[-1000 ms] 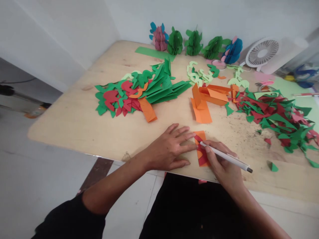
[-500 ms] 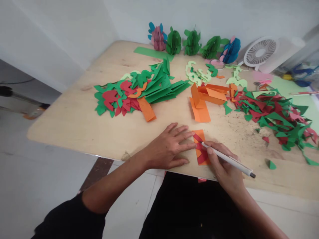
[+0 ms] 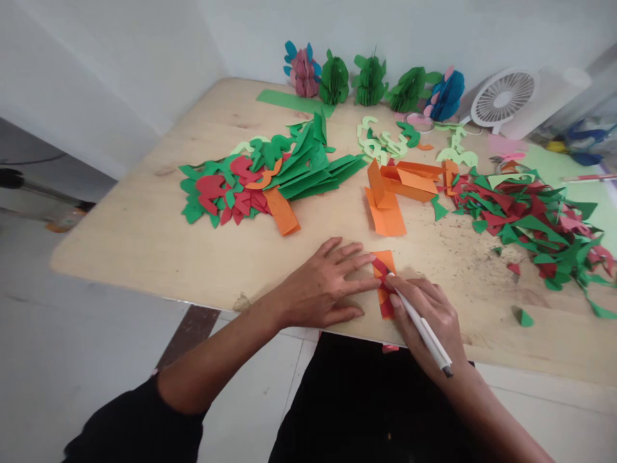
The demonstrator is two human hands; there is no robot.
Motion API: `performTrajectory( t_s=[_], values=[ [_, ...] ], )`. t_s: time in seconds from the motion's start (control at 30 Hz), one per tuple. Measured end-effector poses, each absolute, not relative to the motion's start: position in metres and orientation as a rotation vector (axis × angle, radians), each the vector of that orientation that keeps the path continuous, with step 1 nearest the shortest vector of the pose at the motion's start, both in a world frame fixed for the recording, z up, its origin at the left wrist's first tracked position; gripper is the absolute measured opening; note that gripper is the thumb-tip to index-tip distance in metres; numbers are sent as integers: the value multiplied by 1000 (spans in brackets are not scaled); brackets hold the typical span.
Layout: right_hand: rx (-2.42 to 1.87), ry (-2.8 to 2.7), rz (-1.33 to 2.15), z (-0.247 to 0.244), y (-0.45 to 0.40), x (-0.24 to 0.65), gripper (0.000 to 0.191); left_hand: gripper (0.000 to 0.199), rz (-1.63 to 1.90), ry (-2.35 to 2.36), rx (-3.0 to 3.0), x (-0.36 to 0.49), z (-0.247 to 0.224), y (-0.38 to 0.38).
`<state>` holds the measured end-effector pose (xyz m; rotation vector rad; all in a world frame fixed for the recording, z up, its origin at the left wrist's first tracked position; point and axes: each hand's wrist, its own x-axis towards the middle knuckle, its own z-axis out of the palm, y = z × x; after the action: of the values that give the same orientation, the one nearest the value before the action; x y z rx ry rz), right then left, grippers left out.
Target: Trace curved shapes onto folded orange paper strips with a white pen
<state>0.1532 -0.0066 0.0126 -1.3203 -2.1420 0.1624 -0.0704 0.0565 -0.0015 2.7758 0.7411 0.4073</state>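
Near the table's front edge lies an orange paper strip (image 3: pixel 387 256) with a red paper cutout (image 3: pixel 387 308) on top of it. My left hand (image 3: pixel 322 286) rests flat with fingers spread, and its fingertips touch the left side of the cutout and strip. My right hand (image 3: pixel 429 315) grips a white pen (image 3: pixel 424 331), whose tip is on or very close to the red cutout. Part of the cutout is hidden by my fingers. Folded orange paper strips (image 3: pixel 385 218) sit just beyond the hands.
To the left is a pile of green and red paper cutouts (image 3: pixel 212 190) with folded green strips (image 3: pixel 318 167). Paper scraps (image 3: pixel 535 225) are heaped at right. Along the wall stand several paper figures (image 3: pixel 369 80) and a white fan (image 3: pixel 504 99). Pale green ring-like cutouts (image 3: pixel 380 145) lie mid-table.
My right hand has turned the pen more upright towards me, its back end swinging left and down. The tip has shifted slightly up along the cutout. My left hand stays nearly still.
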Motion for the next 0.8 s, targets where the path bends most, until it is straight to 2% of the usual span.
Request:
performTrajectory(
  t_s=[0.27, 0.6, 0.8],
  values=[
    [-1320, -2121, 178, 12, -7, 152, 19, 44, 428, 722, 2777, -72, -4, 56],
    [-1481, -1776, 636, 14, -4, 154, 19, 42, 437, 725, 2757, -72, -3, 57],
    [-1536, -1722, 680, 11, -2, 152, 20, 43, 418, 722, 2753, -72, -3, 57]
  ],
)
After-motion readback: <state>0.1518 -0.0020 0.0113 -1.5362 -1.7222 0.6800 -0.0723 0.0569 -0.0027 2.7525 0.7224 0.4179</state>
